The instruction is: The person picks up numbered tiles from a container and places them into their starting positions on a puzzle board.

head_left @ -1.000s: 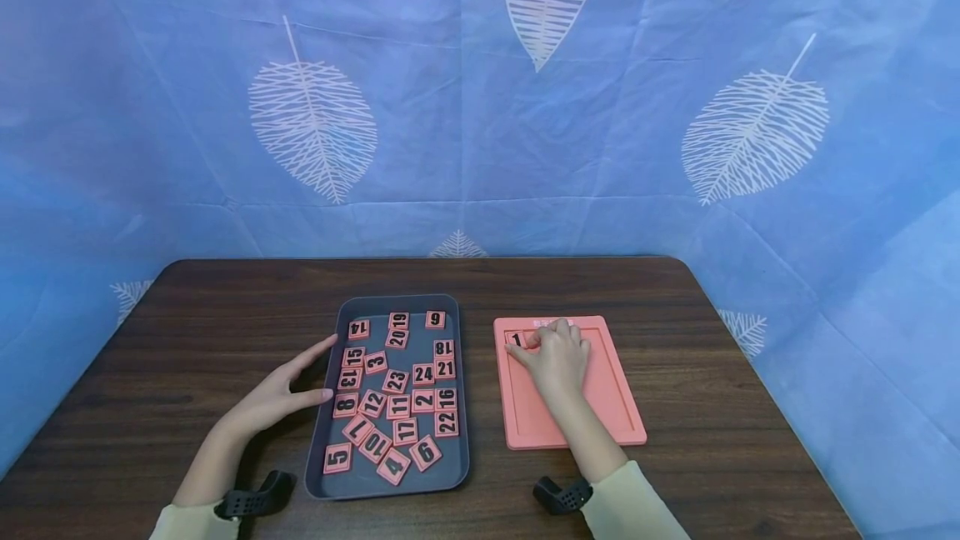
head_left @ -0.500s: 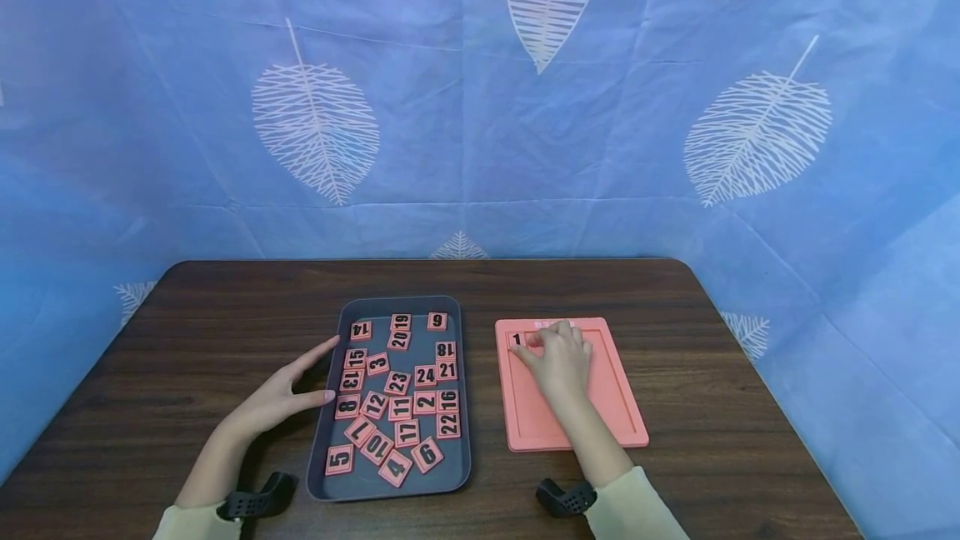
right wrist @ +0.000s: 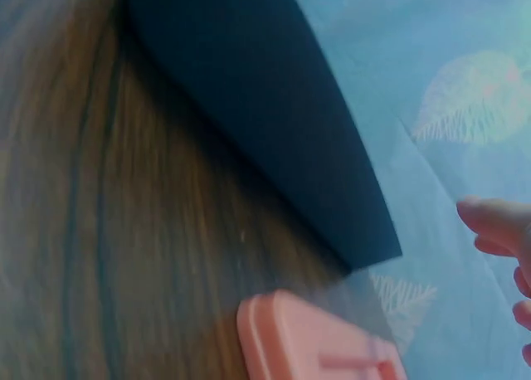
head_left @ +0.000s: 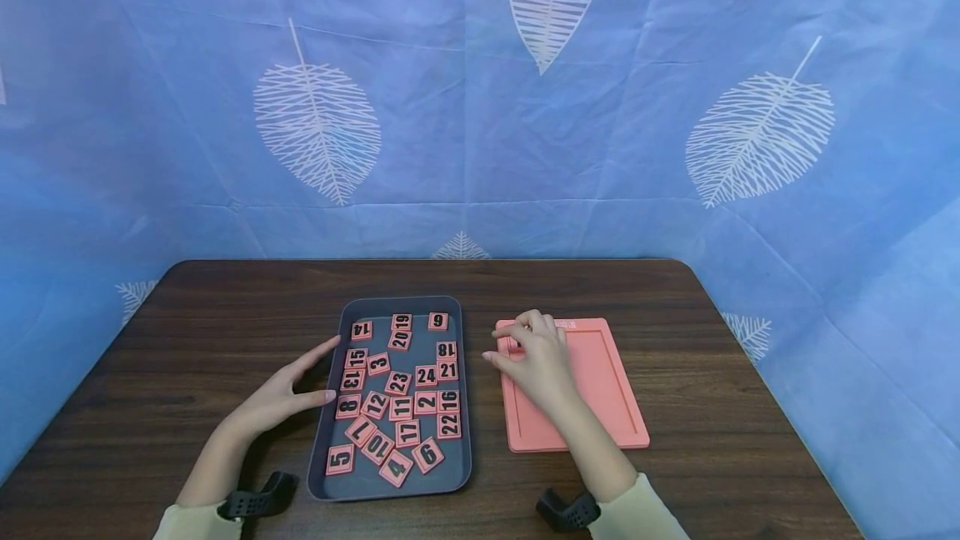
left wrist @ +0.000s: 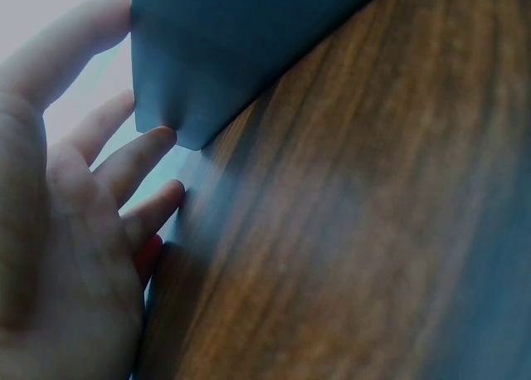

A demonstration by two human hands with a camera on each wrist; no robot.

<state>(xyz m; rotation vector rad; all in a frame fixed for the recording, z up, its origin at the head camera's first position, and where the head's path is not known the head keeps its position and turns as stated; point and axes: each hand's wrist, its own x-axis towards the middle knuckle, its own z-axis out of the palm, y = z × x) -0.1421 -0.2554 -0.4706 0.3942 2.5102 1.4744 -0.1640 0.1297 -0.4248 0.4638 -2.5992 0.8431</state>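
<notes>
My left hand [head_left: 273, 401] spreads its fingers along the left side of the dark grey tray [head_left: 322, 473], thumb and fingertips at the rim. In the left wrist view, fingertips [left wrist: 162, 137] meet the tray's outer wall [left wrist: 224, 56]. Pink number tiles lie scattered in the tray, among them the 2 tile [head_left: 425, 402] and the 3 tile [head_left: 378, 363]. Over the upper left corner of the pink board [head_left: 615, 407] hovers my right hand [head_left: 542, 361], thumb and fingers apart with nothing between them. It mostly hides the 1 tile in that corner.
Tray and board lie side by side on a dark wooden table [head_left: 247, 298], a strip of tabletop between them. A blue cloth [head_left: 465, 132] with white leaf prints hangs behind. Each wrist wears a black band [head_left: 258, 497].
My right hand has lifted off the 1 tile in the board's corner and moved left toward the tray, its thumb and fingers parting. My left hand keeps its place at the tray.
</notes>
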